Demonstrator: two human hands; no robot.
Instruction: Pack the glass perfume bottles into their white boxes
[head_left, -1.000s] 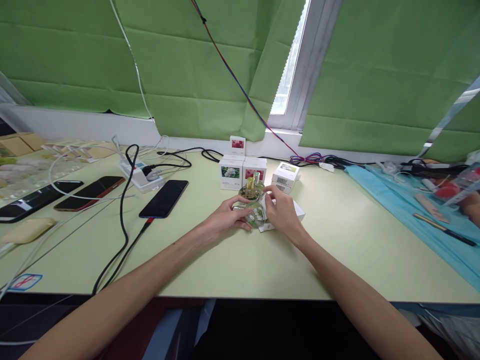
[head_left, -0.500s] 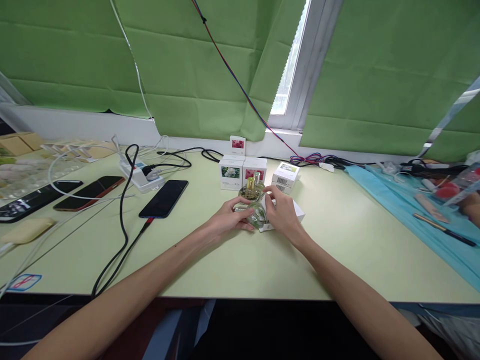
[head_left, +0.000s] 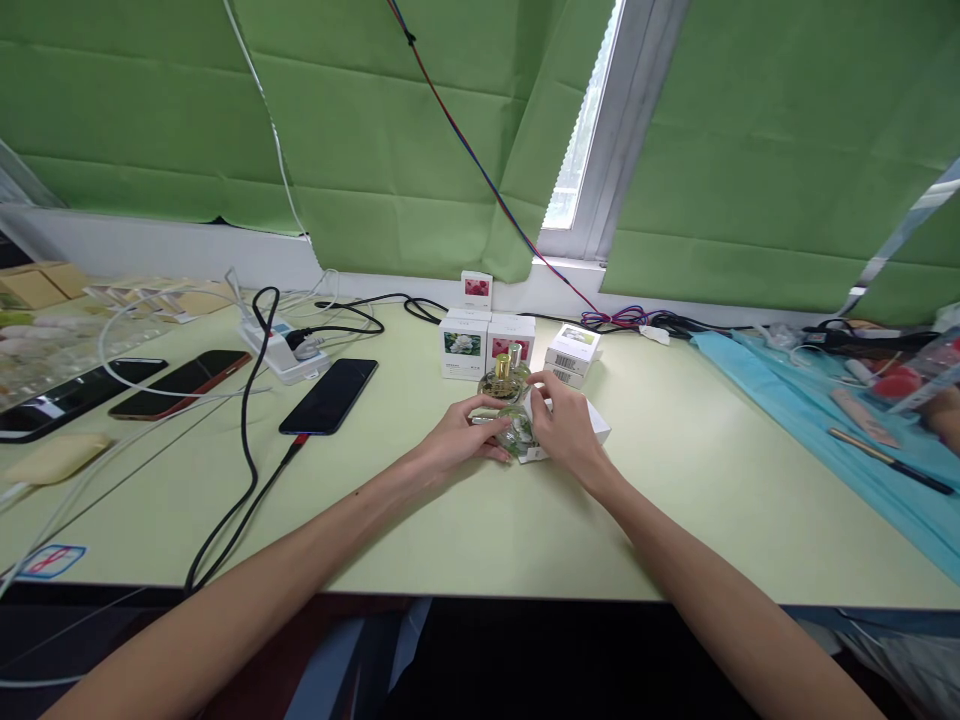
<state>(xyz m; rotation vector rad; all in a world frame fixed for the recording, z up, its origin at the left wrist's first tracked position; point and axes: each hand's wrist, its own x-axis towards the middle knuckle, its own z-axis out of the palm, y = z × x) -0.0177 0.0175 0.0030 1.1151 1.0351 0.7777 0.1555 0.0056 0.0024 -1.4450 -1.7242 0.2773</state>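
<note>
My left hand (head_left: 466,430) is closed around a clear glass perfume bottle (head_left: 517,432), tipped on its side with its base toward the right. A white carton (head_left: 600,424) lies on the table with its end at the bottle's base. My right hand (head_left: 564,418) grips that carton near this end, thumb and fingers bent together; the hand hides much of it. I cannot tell whether the bottle is partly inside. Just behind my hands stand a perfume bottle with a gold cap (head_left: 503,368) and another with a silvery-gold cap (head_left: 515,354).
White boxes with flower pictures (head_left: 463,345) stand behind the bottles, and two stacked boxes (head_left: 571,352) sit to their right. On the left are a phone (head_left: 328,397), a power strip (head_left: 283,355) and cables. Blue plastic sheeting (head_left: 810,430) covers the right side.
Almost nothing differs; both hands keep their hold on the bottle and carton. The whole view has shifted very slightly.
</note>
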